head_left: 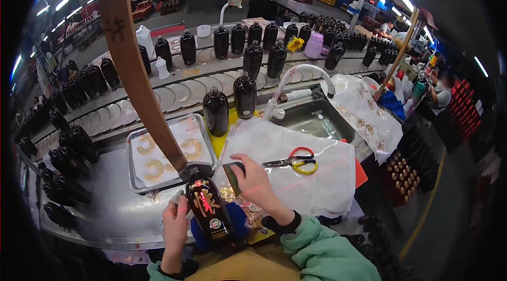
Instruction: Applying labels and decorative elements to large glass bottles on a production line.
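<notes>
A dark glossy bottle [205,208] with gold and red decoration lies tilted in front of me, its neck end at a dark holder on the foot of a wooden post [138,59]. Under its lower part is a bundled blue cloth [238,218]. Beside its left flank, my left hand [176,224] is closed, fingers pressed together around something small and greyish that I cannot make out. My right hand [256,183] grips a flat dark-green scraper [231,177], held just right of the bottle. Gold scraps [227,193] lie between the scraper and the cloth.
A metal tray [138,183] holds white sheets with gold ring-shaped decals. Scissors [296,161] with red and yellow handles rest on white paper [327,191]. Two dark bottles [216,112] stand near a sink [322,121] with a curved faucet. Beyond runs a conveyor [177,93]; people work farther off.
</notes>
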Motion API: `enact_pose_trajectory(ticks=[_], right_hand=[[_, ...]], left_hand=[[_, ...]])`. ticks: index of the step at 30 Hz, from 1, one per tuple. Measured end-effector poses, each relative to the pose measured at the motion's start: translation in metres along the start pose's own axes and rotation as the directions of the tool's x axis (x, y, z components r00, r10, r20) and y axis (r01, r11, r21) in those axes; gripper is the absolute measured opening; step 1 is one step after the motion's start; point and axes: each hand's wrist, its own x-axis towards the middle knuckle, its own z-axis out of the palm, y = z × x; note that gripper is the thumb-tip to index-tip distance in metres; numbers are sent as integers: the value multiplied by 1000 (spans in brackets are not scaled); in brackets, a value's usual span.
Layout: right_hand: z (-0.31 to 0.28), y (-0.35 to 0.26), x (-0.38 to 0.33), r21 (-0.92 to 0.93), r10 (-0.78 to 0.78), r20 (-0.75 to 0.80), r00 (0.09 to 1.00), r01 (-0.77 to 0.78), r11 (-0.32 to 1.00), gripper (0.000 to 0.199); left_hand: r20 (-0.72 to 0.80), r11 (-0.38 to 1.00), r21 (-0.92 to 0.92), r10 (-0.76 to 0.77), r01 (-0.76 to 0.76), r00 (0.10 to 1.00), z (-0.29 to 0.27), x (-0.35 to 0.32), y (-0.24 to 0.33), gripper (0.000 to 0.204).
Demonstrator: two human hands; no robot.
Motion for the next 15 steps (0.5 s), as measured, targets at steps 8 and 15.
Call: enact_pose_trajectory(ticks=[8, 15], right_hand=[[-17, -18, -17, 324, -157, -24, 987, 156, 933, 19], [-45, -48, -4, 455, -127, 138, 982, 51, 889, 34]], left_hand=[[224, 947, -154, -246, 284, 943, 8, 6, 8, 43], [247, 855, -300, -358, 422, 900, 14, -4, 9, 47]])
